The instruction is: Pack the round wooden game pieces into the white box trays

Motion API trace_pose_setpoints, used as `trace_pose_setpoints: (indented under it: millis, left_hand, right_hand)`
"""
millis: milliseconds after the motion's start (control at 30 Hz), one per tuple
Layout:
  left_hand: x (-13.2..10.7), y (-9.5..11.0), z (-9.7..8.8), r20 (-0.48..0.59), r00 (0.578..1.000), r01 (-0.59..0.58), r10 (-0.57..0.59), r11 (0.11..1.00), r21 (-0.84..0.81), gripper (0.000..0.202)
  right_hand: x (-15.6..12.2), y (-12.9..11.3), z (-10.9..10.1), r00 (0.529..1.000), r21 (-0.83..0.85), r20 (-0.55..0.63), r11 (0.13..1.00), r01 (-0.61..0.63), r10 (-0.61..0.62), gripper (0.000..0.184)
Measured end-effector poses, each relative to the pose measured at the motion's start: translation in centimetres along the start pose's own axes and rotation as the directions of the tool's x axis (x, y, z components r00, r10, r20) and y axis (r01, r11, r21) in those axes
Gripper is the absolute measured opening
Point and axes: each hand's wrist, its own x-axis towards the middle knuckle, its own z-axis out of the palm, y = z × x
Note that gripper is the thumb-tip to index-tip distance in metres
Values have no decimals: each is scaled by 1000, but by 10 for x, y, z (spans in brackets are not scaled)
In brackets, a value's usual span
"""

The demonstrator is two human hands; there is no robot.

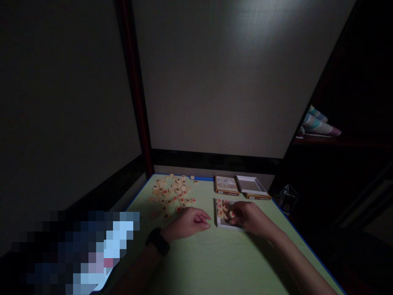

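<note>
Round wooden Chinese chess pieces (178,188) with red and black characters lie scattered and partly heaped on the far left of the table. My left hand (190,220), a dark watch on its wrist, hovers just in front of them with fingers loosely curled, thumb and forefinger tips apart, and nothing visible between them. A shallow white-edged box (218,224) to its right holds several pieces in its left part. Over the right side of that box, my right hand (245,215) pinches a chess piece (232,214) at its fingertips; the hand hides part of the box.
Behind the box lie a printed box lid (226,184) and another shallow white-lined tray (251,185) resting over a second box piece. The green table (202,262) has a blue edge and meets a wall panel at the back. A pixelated bright screen (113,241) stands at left.
</note>
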Motion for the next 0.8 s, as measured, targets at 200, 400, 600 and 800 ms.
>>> trace_pose_setpoints:
  millis: [200,400,600,800]
  left_hand:
    - [-2,6,-1,18,1000,-7,7,999,48,29]
    - [-3,6,-1,26,1000,-15,13,996,91,28]
    - [-4,7,1,13,999,-32,31,995,96,25]
    - [3,12,-27,-328,944,-47,40,999,-13,30]
  right_hand:
    - [3,-5,15,1000,25,-1,999,26,-26,13]
    - [5,2,23,999,20,-42,999,-25,26,17]
    - [5,0,27,999,26,-48,1000,14,-13,15]
    - [5,-4,25,999,14,-31,1000,10,-9,15]
